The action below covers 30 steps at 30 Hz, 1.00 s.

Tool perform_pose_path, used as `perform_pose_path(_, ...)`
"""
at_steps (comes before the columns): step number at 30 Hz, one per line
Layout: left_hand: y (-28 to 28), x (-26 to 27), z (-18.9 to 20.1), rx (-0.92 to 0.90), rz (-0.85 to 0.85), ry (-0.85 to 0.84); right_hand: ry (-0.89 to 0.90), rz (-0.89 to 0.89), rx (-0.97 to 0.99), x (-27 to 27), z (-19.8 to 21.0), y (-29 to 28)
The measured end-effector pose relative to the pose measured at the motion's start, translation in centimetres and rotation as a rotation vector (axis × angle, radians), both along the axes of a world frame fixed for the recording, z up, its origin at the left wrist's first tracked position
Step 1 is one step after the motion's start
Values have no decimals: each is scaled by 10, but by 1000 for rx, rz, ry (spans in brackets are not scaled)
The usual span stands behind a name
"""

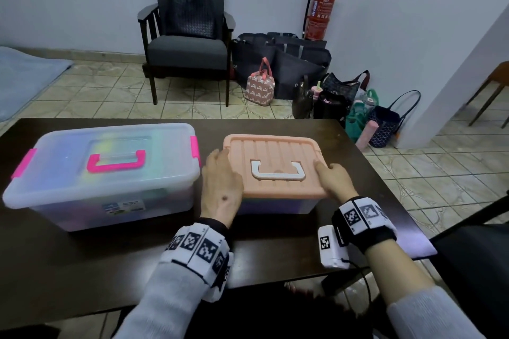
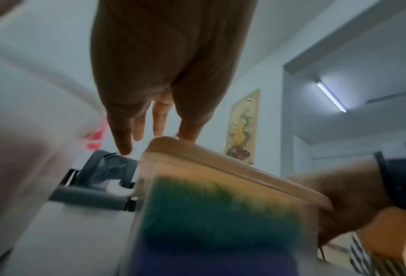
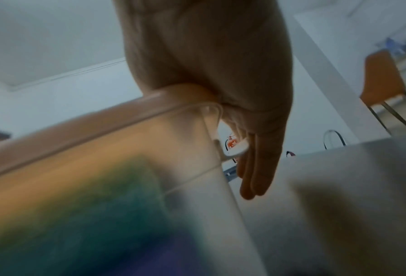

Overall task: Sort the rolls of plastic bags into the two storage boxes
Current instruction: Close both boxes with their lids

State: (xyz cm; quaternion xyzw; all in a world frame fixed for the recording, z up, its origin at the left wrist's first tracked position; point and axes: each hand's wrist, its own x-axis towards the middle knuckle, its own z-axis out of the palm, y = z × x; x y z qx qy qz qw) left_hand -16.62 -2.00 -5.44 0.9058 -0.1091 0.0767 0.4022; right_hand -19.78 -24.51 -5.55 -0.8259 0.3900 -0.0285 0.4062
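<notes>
On the dark table (image 1: pixel 82 256), our flat left hand (image 1: pixel 220 187) and right hand (image 1: pixel 334 180) seat the peach lid (image 1: pixel 275 162); latching follows.

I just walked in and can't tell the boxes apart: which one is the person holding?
On the dark table stand two lidded storage boxes. It is the smaller box on the right, between the left hand and right hand; only it has a peach lid with a white handle.
</notes>
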Motion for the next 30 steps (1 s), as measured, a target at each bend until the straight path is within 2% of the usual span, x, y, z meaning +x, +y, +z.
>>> perform_pose_path(2,-20,-2,7,149,-30,-127,-39,-55,54,2,-2,-2)
perform_pose_path(4,-48,1,14,216,-150,-152,-44,-87,86,2,-3,-3)
perform_pose_path(7,-86,13,14,408,-314,-72,-45,-132,161,4,-9,-9)
perform_pose_path(10,-101,24,4,578,-383,21,-90,-162,284,5,-15,-12)
perform_pose_path(15,-99,29,-5,658,-420,75,-183,-199,454,8,-14,-4)
perform_pose_path(18,-100,30,-5,653,-416,78,-283,-211,337,6,-13,-3)
perform_pose_path(22,-100,29,-5,652,-415,83,-330,-91,48,-1,-6,2)
perform_pose_path(24,-100,29,-6,644,-413,77,-345,-48,-25,-3,-3,5)
perform_pose_path(30,-100,30,-7,624,-409,63,-269,17,-196,1,-7,8)
